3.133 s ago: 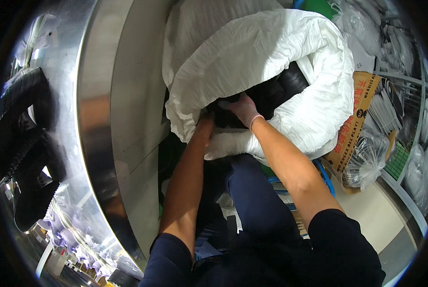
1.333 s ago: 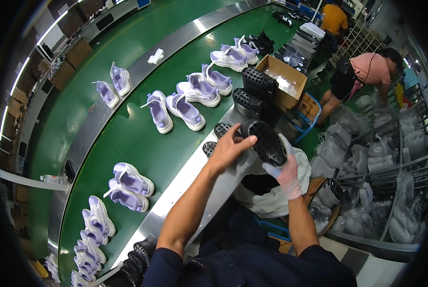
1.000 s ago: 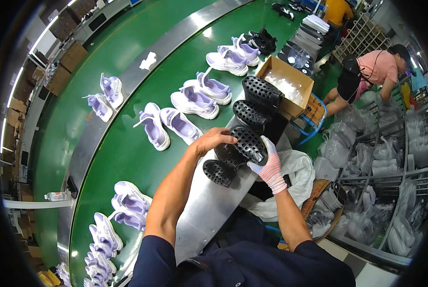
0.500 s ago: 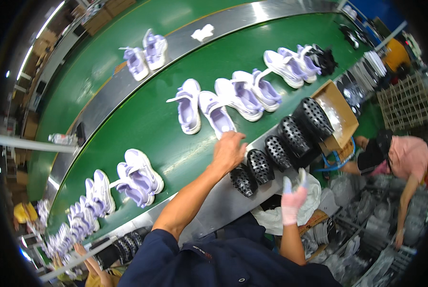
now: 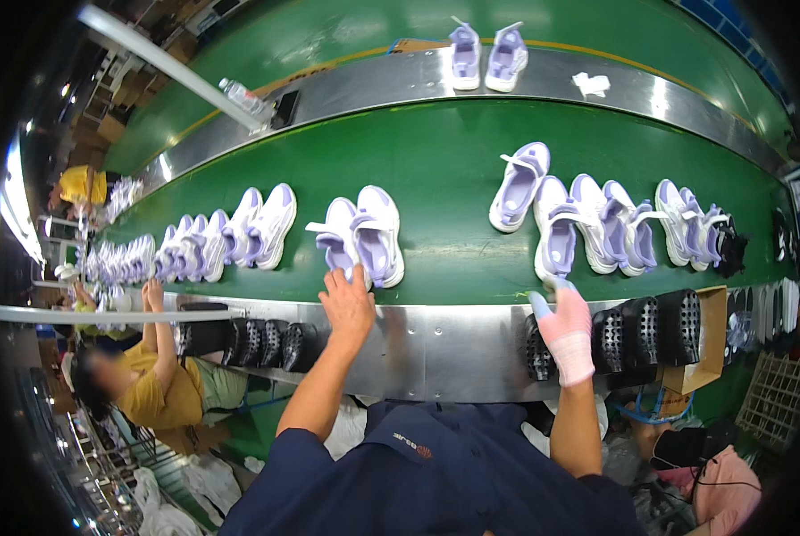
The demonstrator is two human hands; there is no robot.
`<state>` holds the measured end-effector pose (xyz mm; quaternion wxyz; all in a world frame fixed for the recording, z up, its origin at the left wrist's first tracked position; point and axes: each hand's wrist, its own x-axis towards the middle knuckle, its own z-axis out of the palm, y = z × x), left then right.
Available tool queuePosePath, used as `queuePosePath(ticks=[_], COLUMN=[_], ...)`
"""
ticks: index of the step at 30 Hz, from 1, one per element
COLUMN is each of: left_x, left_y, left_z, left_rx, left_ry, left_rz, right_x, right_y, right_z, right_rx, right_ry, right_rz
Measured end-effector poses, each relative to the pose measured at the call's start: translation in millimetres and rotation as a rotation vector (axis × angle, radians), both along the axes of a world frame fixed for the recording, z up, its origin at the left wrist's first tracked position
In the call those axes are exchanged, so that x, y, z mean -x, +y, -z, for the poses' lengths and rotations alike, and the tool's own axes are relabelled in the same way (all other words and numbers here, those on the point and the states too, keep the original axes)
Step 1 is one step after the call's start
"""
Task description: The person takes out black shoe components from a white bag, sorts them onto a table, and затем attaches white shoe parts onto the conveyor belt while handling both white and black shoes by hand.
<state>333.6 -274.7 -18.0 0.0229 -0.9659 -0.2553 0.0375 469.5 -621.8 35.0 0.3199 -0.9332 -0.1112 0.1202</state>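
Note:
My bare left hand [image 5: 348, 308] is at the heel of a white and lavender sneaker [image 5: 335, 223], its fingers bent round the heel. This sneaker stands beside its matching mate [image 5: 378, 234] on the green belt [image 5: 453, 205]. On my right hand [image 5: 568, 335] is a pale pink glove with whitish fingertips. Its thumb and fingers are spread, close to the heel of another white and lavender sneaker [image 5: 556, 237]; whether they touch it I cannot tell. A further sneaker [image 5: 519, 188] lies tilted just behind that one.
Black perforated shoe forms [image 5: 645, 330] line the metal ledge [image 5: 435, 344], near a cardboard box [image 5: 703, 335]. More sneakers [image 5: 203, 246] run along the left. Beyond the belt, a sneaker pair [image 5: 464, 58] stands on a metal strip. Co-workers [image 5: 172, 380] sit left and lower right.
My view has turned left. My left hand has gone from a sneaker on the right to the pair on the left. My gloved hand has come up to the right-hand sneaker's heel.

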Motion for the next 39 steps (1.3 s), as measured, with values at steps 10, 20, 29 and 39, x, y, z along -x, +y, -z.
queuePosePath(ticks=[10,20,29,39], left_x=[-20.1,68.0,104.4,105.9], left_y=[64.6,-53.9,-51.0,-70.6], left_z=[51.1,11.0,-31.0,-41.0], left_rx=[0.071,0.312,0.469,0.948], left_ry=[0.17,-0.02,-0.038,-0.31], left_rz=[0.248,0.605,0.609,0.533], right_x=[76.7,134.6,107.5,126.3], right_y=[46.7,-145.9,-170.3,-110.6], right_z=[5.1,56.4,82.5,-28.1], right_rx=[-0.125,0.548,0.587,0.305], right_ry=[0.282,-0.385,-0.454,-0.574], right_rz=[-0.059,0.695,0.491,0.248])
